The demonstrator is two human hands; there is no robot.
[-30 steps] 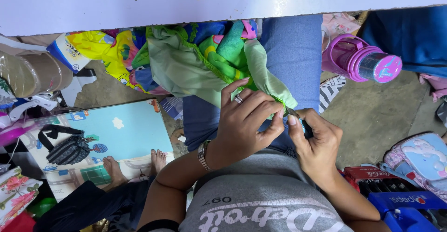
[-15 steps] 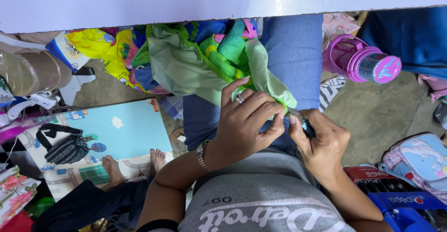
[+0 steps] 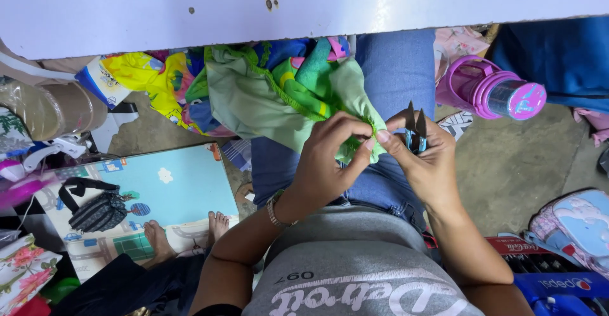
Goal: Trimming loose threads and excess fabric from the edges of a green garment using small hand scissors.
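Two hands meet over the person's lap, both closed on things. The left hand (image 3: pixel 327 164) pinches the edge of a pale green cloth (image 3: pixel 266 103) between thumb and fingertips, its grip clenched on the fabric right at the hem. The right hand (image 3: pixel 426 167) grips a small pair of thread snips (image 3: pixel 415 132), whose dark blades point upward and stand slightly parted just beside the pinched hem. The cloth spreads away from the hands across the blue jeans (image 3: pixel 396 75) toward the white bench (image 3: pixel 304 2) edge above, lying over a heap of bright yellow, blue and green fabrics. A pink bottle (image 3: pixel 491 91) lies on the floor to the right of the knee. A black bag (image 3: pixel 95 211) rests on a light blue mat (image 3: pixel 168 186) at the left, near someone's bare feet (image 3: pixel 158 240).
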